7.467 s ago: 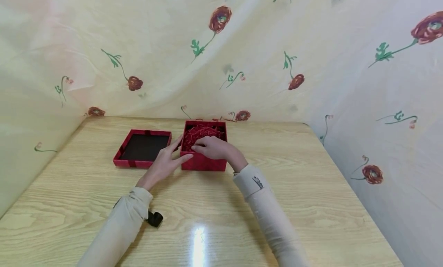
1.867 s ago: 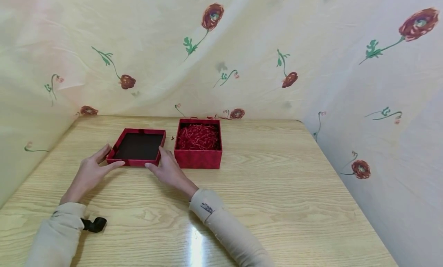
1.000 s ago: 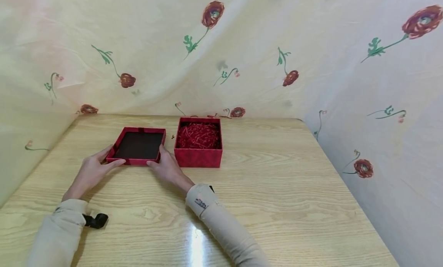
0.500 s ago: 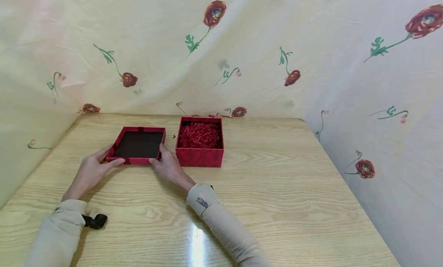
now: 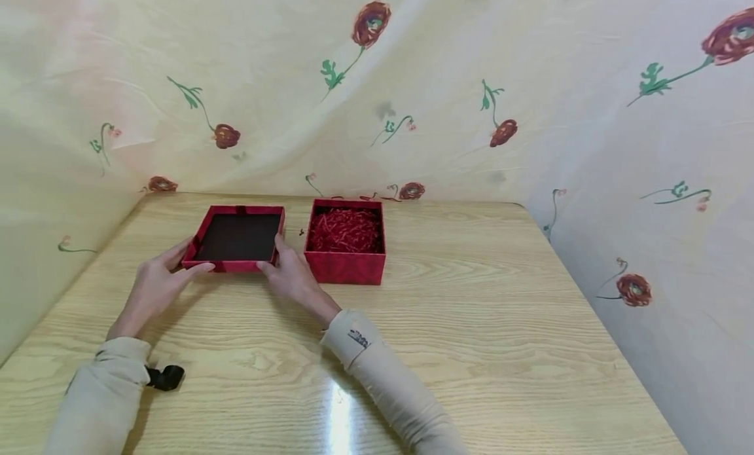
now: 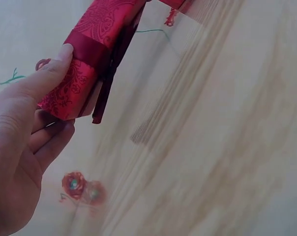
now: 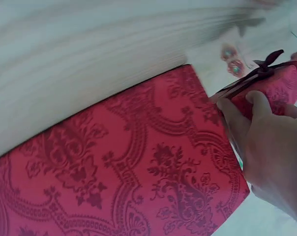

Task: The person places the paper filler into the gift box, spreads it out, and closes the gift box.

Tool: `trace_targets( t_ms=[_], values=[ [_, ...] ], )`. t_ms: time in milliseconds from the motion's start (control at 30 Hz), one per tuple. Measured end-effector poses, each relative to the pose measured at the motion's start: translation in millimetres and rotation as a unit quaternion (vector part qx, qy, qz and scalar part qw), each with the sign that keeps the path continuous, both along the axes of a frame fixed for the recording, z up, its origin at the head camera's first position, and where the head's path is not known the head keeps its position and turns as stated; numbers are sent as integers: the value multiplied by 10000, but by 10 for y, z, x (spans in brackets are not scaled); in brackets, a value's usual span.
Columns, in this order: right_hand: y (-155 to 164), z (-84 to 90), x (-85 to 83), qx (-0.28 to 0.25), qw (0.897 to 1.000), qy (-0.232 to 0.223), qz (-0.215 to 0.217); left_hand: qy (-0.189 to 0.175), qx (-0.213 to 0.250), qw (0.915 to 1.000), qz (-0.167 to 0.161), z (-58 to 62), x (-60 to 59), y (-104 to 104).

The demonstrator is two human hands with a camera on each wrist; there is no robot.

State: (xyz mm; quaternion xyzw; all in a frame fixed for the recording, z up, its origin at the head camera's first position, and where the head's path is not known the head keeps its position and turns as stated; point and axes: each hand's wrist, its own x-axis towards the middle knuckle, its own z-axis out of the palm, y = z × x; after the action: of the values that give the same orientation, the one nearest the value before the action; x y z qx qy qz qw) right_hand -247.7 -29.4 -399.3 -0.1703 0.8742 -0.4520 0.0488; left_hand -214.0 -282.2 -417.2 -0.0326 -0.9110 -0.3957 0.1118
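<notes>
A: What does each grip hold?

B: The left hand (image 5: pixel 154 286) pinches the near left corner of the lid (image 5: pixel 237 238), thumb along the front wall and fingers on the outer side; the left wrist view shows the thumb (image 6: pixel 45 78) pressed on the patterned wall (image 6: pixel 84 73) and a dark ribbon band. The right hand (image 5: pixel 292 279) grasps the near right corner, between the lid and the box (image 5: pixel 346 240). In the right wrist view its fingers (image 7: pixel 237 115) lie against the lid's wall (image 7: pixel 276 83), with the box's damask side (image 7: pixel 114 172) filling the foreground.

A: Where does the lid lie?

B: Inside up, dark lining showing, on the desk (image 5: pixel 471 298) just left of the box. The box stands open, filled with red paper shred (image 5: pixel 346 229).

A: What has changed?

B: Seven seconds ago both hands were at the box, the right one in the shred. Both have since moved to the lid and closed on its corners. Over the last half second its near edge sits slightly farther back and looks tipped up off the desk, though a head shift cannot be ruled out.

A: Meaning?

B: Work on the filling looks done; the lid is judged to be in hand for lifting.

A: Other items?

B: A black strap (image 5: pixel 165 376) at the left sleeve, and a floral cloth (image 5: pixel 412 82) behind the desk.
</notes>
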Motion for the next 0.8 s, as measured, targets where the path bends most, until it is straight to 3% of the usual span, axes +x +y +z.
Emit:
trace_targets(
  t_ms=[400, 633, 800],
  values=[
    [30, 154, 76, -104, 9998, 190, 4, 45, 158, 9997, 185, 158, 32, 36],
    [83, 310, 111, -45, 9976, 694, 24, 416, 230, 9987, 179, 242, 15, 112],
    [141, 390, 116, -215, 9978, 615, 94, 414, 267, 9985, 256, 300, 12, 171]
  ],
)
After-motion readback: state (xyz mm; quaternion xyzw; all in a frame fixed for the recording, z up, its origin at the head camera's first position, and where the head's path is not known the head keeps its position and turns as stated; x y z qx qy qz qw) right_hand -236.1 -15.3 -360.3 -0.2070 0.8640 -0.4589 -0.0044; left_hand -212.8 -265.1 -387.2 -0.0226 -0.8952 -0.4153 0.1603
